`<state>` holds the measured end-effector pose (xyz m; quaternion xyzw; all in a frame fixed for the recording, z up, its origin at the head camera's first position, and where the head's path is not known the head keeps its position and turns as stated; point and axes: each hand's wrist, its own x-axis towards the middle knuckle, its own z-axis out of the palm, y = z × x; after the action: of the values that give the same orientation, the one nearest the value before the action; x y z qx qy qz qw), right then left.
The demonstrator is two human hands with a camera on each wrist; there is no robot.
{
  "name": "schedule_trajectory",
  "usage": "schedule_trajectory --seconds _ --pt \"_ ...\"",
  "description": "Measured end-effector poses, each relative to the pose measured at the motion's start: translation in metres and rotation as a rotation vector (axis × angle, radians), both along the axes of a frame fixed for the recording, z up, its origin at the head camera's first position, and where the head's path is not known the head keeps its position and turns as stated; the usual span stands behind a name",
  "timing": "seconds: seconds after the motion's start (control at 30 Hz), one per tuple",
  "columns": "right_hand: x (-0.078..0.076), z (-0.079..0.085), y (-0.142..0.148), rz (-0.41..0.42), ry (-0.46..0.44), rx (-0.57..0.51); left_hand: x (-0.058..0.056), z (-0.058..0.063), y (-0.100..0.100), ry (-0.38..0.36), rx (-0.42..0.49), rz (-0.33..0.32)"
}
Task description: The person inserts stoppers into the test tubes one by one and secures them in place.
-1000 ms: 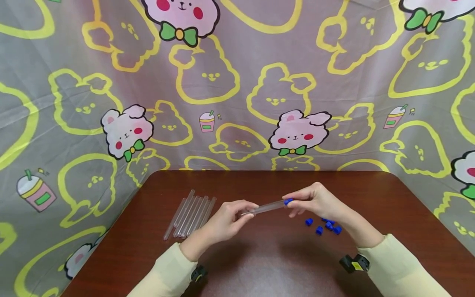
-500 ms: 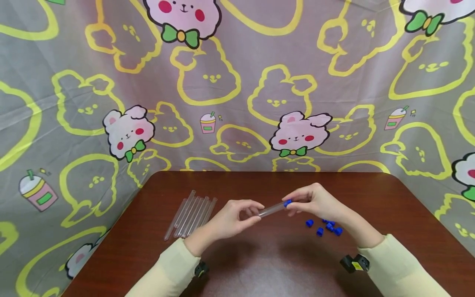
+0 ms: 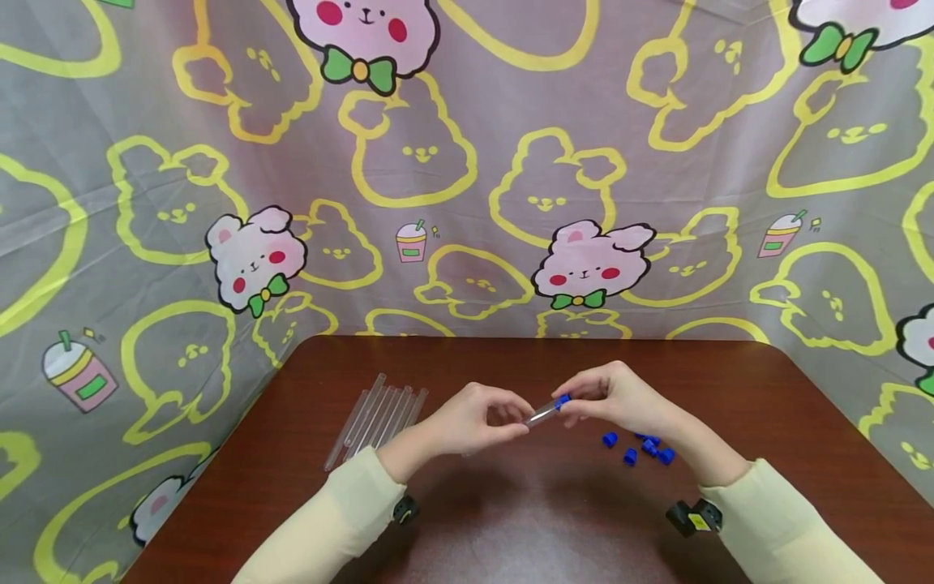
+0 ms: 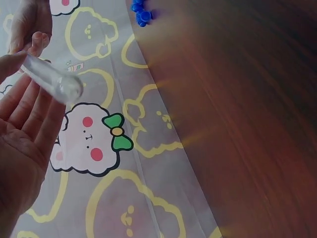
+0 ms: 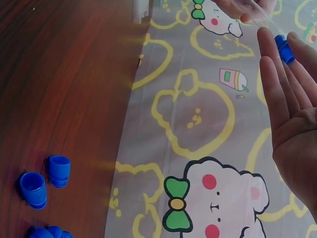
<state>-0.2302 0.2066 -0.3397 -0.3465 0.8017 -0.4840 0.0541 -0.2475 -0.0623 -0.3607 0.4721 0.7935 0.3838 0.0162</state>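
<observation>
One clear test tube (image 3: 542, 414) bridges the gap between the two hands, just right of centre in the head view. Its long axis tilts, running from lower left at the left hand (image 3: 467, 418) up to the upper right, where a blue cap (image 3: 562, 401) sits at the end by the right hand (image 3: 620, 397). Cap and tube look roughly in line; whether the cap is fully seated cannot be told.

The hands are apart, joined only through this piece. The left pinches the tube between thumb and fingers; in the left wrist view the rounded end sticks out past them toward the middle of the frame. The right pinches the cap between thumb and fingers, at the upper right of the right wrist view, so it is the nearer hand to the capped end.

Both are held above the dark wood table (image 3: 540, 365). A bundle of loose test tubes (image 3: 365, 422) lies left of centre, partly behind the left forearm, and several loose blue caps (image 3: 649, 445) lie right of centre, just below the right wrist.
</observation>
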Motion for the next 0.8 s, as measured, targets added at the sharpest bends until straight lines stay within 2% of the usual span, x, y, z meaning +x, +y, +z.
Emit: schedule_trajectory --seconds 0.27,0.5,0.8 --pt "-0.001 -0.004 -0.001 0.007 0.028 -0.017 -0.004 -0.002 0.001 0.001 -0.052 -0.006" --pt "-0.003 -0.011 -0.001 -0.061 0.044 0.010 -0.005 -0.002 0.000 0.007 -0.063 -0.016" --pt "-0.004 -0.021 0.011 -0.155 0.045 -0.038 -0.012 -0.004 -0.002 -0.021 -0.052 0.029"
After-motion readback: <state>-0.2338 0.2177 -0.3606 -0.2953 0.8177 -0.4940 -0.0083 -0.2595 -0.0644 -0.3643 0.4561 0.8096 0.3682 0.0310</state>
